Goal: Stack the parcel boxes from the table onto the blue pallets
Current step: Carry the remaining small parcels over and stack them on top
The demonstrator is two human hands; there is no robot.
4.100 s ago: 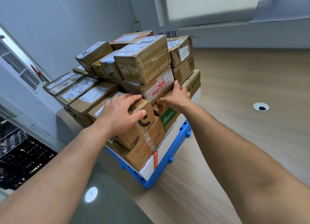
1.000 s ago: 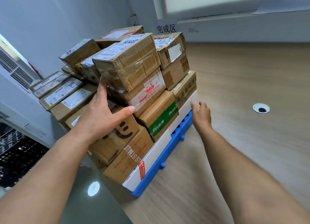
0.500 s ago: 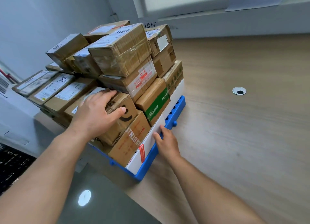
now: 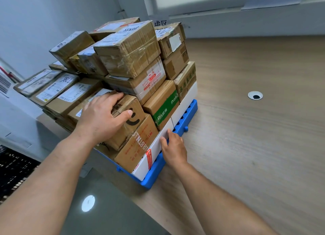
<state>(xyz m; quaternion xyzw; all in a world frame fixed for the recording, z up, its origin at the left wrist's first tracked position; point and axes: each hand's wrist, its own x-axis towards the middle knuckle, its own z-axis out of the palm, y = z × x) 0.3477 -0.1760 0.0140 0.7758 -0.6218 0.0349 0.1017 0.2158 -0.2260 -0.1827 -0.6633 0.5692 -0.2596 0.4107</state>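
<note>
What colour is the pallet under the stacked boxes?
Bright blue pallet, clearest in the head view.

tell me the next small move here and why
Probably push the white box inward with the right hand until it sits square on the blue pallet. Its fingers press that box's side at the pallet's edge, while the left hand holds the smiley box above, steadying the stack.
</note>
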